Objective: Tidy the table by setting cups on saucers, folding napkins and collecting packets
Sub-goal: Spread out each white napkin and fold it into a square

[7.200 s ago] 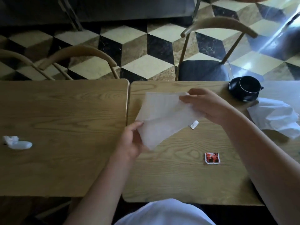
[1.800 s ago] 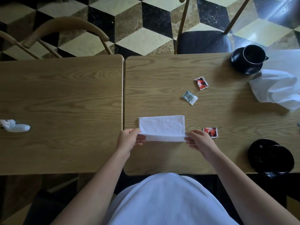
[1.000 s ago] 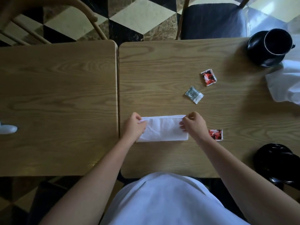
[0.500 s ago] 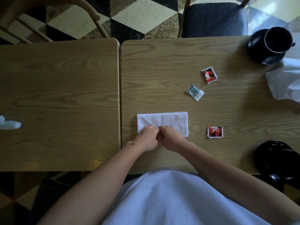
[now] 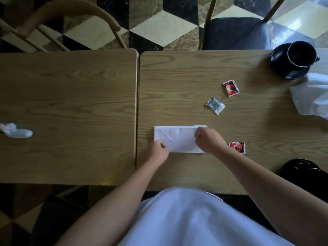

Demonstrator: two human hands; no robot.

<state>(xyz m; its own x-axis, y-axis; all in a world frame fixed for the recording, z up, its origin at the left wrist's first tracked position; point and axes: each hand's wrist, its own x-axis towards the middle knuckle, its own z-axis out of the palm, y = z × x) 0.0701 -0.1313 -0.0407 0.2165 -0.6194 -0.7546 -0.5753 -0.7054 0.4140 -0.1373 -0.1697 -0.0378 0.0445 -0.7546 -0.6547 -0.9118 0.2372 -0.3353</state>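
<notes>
The folded white napkin (image 5: 179, 139) lies flat, a neat rectangle; the curled left hand (image 5: 158, 149) pinches its near-left corner and the right hand (image 5: 207, 140) its right end.

Folded napkin (image 5: 177, 139) on table (image 5: 177, 71); packets (image 5: 215, 107) beyond; cup (image 5: 300, 55) far right.

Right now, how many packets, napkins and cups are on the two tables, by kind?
Red packets: 2
Silver packet: 1
White napkins: 2, folded napkin, crumpled napkin
Black cup on saucer: 1
Total: 6
</notes>
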